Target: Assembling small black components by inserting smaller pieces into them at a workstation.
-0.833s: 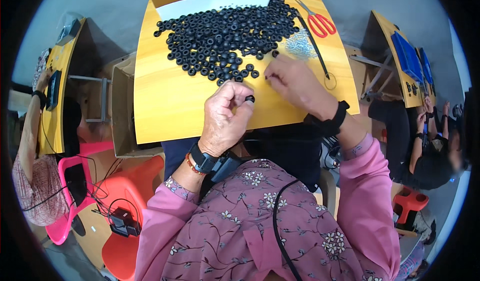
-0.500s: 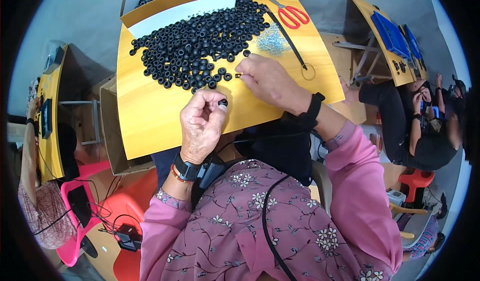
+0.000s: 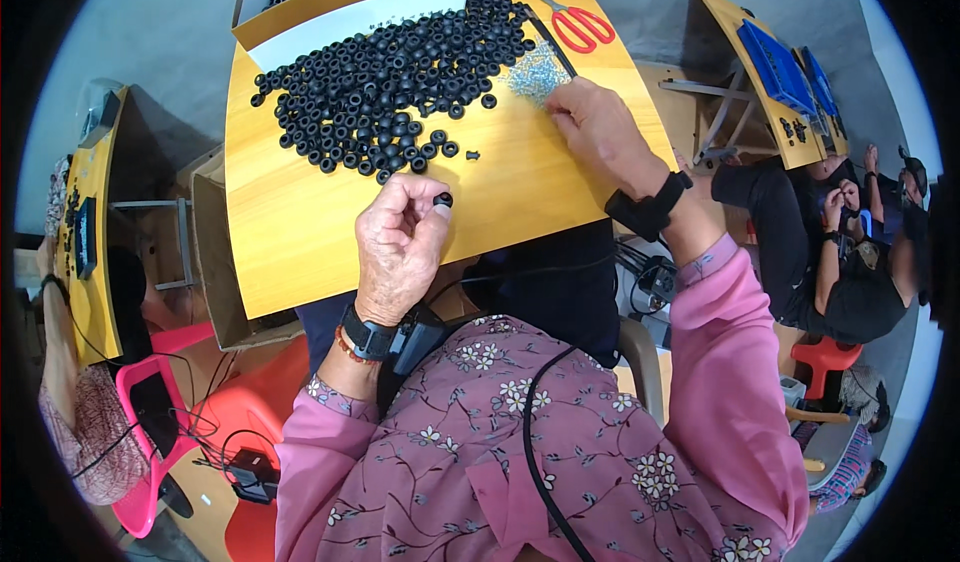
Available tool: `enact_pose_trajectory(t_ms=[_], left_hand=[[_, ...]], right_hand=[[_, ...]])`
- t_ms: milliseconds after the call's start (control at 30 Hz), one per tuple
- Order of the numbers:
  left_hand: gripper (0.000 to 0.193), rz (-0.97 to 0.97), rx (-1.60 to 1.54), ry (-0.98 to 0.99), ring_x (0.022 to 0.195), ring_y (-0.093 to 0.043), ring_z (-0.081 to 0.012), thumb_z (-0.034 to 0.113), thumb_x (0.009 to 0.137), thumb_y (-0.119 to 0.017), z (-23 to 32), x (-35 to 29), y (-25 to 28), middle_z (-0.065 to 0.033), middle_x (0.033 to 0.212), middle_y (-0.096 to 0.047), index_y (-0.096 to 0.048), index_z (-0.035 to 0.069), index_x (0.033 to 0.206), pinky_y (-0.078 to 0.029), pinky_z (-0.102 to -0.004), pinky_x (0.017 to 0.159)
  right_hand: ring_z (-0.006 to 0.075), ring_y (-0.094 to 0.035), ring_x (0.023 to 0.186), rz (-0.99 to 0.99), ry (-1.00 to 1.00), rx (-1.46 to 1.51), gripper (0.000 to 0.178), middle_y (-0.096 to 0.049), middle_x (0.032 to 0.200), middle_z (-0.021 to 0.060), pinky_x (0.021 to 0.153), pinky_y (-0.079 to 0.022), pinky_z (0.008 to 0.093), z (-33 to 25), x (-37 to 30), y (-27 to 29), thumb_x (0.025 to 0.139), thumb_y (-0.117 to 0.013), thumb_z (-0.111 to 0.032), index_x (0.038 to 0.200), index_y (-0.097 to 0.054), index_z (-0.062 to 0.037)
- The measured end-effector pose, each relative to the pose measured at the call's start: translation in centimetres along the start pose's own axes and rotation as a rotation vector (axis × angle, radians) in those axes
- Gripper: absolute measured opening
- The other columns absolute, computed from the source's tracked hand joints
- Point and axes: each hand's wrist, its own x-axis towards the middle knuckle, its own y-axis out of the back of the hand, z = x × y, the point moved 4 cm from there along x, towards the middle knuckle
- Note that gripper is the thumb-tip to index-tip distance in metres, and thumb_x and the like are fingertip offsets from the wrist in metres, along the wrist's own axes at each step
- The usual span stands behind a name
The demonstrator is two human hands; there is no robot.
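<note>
A black ring piece (image 3: 443,200) was held by the left hand (image 3: 398,242), clamped between the thumb and the forefinger, above the front part of the yellow table (image 3: 520,197). The front edge was crossed by the left arm, and the right front corner was partly covered by the black wristband (image 3: 648,207). The fingers of the right hand (image 3: 575,112) were curled just beside the heap of silver pins (image 3: 533,72); whether anything was pinched there could not be told. Between both hands, open room was left down to the front edge, with one small dark piece (image 3: 473,156) lying at its far side. Farther away, the surface was taken by the pile of black rings (image 3: 370,97), the box (image 3: 350,4) and, near the right edge, the red-handled scissors (image 3: 583,30). The dark rod (image 3: 552,42) was partly hidden by the right hand.
</note>
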Motion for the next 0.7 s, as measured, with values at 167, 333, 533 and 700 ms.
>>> enact_pose_trajectory(t_ms=[167,333,533,700], left_hand=[[0.011,0.001,0.018,0.002,0.07,-0.046,-0.0014,-0.005,0.09,-0.062,0.1,0.0,0.1,0.0065,0.079,-0.053,-0.064,0.001,0.099,-0.041,-0.0174,0.063],[0.012,0.002,0.052,-0.009,0.07,-0.046,-0.0016,-0.005,0.089,-0.062,0.0,0.0,0.1,0.0063,0.08,-0.053,-0.064,0.001,0.099,-0.041,-0.0174,0.063],[0.01,-0.024,0.047,0.001,0.076,-0.05,-0.0025,-0.004,0.092,-0.061,0.1,-0.1,0.1,0.0044,0.087,-0.06,-0.063,0.002,0.099,-0.043,-0.0191,0.071],[0.01,-0.029,0.069,-0.011,0.075,-0.05,-0.0025,-0.004,0.092,-0.062,-0.1,-0.1,0.2,0.005,0.086,-0.059,-0.063,0.002,0.099,-0.043,-0.019,0.07]], right_hand=[[0.0401,-0.064,0.089,0.079,-0.039,0.106,0.012,-0.065,0.091,0.0198,0.079,-0.051,0.047,0.5,-0.2,0.4,0.087,-0.063,-0.01,0.093,-0.07,-0.0018],[0.0391,-0.064,0.086,0.025,0.033,0.119,0.011,-0.064,0.089,0.019,0.078,-0.051,0.0475,-0.3,0.0,0.3,0.087,-0.064,-0.012,0.089,-0.07,-0.0032],[0.0387,-0.063,0.085,-0.059,0.12,-0.061,0.012,-0.064,0.09,0.0177,0.077,-0.051,0.0475,-1.4,0.1,-0.5,0.086,-0.064,-0.011,0.092,-0.07,-0.0037],[0.0389,-0.064,0.088,-0.002,0.063,0.041,0.014,-0.065,0.091,0.0179,0.079,-0.052,0.0472,-1.5,0.4,-0.4,0.086,-0.061,-0.008,0.095,-0.07,-0.0021]])
